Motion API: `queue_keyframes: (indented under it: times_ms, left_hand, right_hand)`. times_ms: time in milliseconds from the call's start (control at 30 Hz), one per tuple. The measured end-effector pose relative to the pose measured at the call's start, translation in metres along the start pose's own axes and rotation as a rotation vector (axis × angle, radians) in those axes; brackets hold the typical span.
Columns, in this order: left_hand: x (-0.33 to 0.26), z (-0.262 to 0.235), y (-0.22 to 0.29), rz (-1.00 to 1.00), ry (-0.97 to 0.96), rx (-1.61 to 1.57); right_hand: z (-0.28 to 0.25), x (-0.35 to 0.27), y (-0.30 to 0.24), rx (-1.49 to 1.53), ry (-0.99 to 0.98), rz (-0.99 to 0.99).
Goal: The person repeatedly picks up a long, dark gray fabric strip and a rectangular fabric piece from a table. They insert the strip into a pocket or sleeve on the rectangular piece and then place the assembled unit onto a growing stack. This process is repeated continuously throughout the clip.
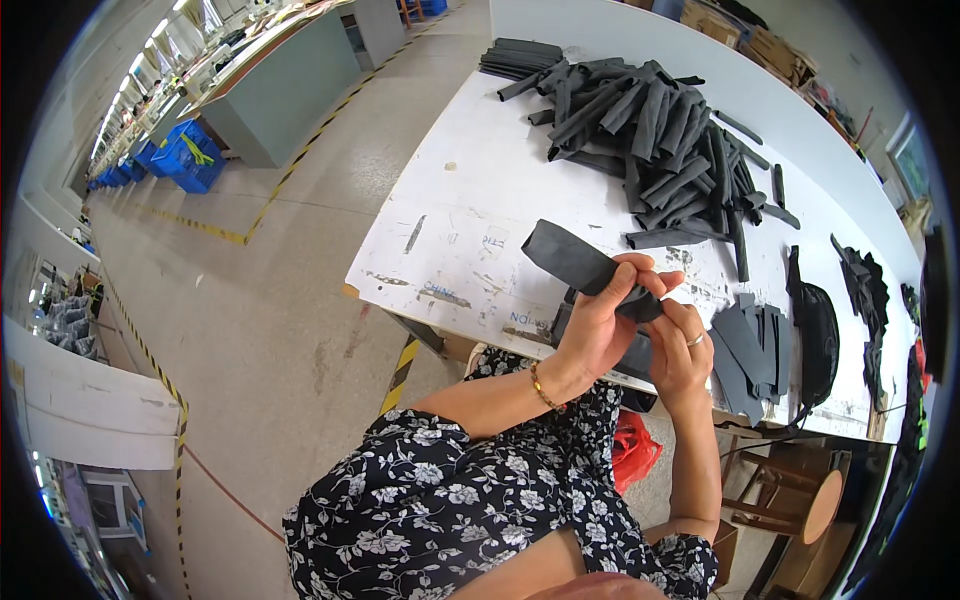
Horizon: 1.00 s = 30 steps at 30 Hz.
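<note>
Dark strip, partly hidden by fingers

I am working under bright, diffuse light, with ceiling lights glowing in a row at the upper left. The floor is catching a soft sheen. My left hand and right hand are showing crisply, while distant blue crates are losing detail. Fisheye distortion is bowing the white tabletop, and blackness is swallowing the corners.

Dark grey strip, gently curved, slanting, held up over white table.
</note>
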<state>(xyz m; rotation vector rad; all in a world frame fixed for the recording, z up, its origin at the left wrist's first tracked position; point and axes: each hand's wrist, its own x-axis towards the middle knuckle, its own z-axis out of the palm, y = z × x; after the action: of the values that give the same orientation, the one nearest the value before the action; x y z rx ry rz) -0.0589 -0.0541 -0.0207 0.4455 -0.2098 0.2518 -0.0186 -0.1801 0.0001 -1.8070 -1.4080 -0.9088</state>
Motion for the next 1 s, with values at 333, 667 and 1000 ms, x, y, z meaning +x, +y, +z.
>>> queue_keyframes:
  times_ms: [333, 667, 1000]
  left_hand:
    - [0.018, 0.003, 0.012, 0.165, -0.109, 0.176]
    - [0.022, -0.013, 0.017, 0.059, -0.386, 0.119]
    - [0.009, -0.041, 0.053, 0.239, 0.143, 0.301]
  right_hand:
    - [0.017, -0.001, -0.02, 0.729, 0.41, 0.894]
    - [0.0, -0.007, -0.016, 0.741, 0.377, 1.071]
    - [-0.019, -0.012, -0.009, 0.021, 0.322, 0.35]
